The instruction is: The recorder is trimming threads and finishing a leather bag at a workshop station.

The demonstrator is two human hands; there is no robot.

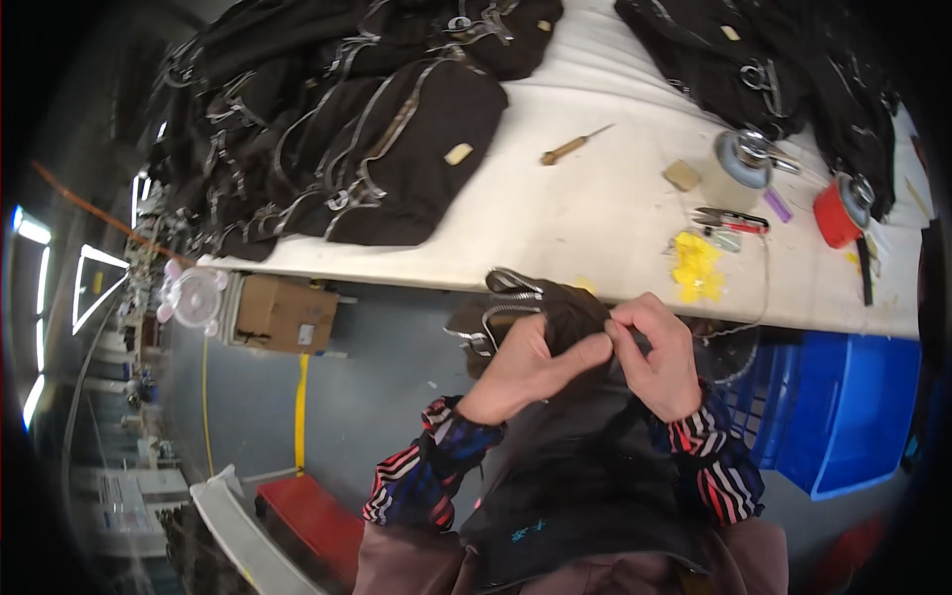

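Observation:
A black fabric bag point(570, 315) with silver zippers hangs at the front edge of the table, over my lap. My left hand point(524, 373) is wrapped round its near side, thumb pointing right. At the bag's right edge, my right hand point(656, 359) pinches with thumb and fingertips close to my left thumb. Whether something small sits in that pinch is hidden. On the table just beyond lie a heap of small yellow pieces point(696, 266), red-handled thread snips point(736, 219) and a wooden-handled awl point(570, 149).
Piles of black zippered bags point(436, 149) cover the table's far left, with more point(714, 59) at far right. A metal-topped can point(742, 171), red can point(841, 210) and beige block point(681, 176) stand right. Below are a blue crate point(853, 407), cardboard box point(283, 312) and small fan point(193, 297).

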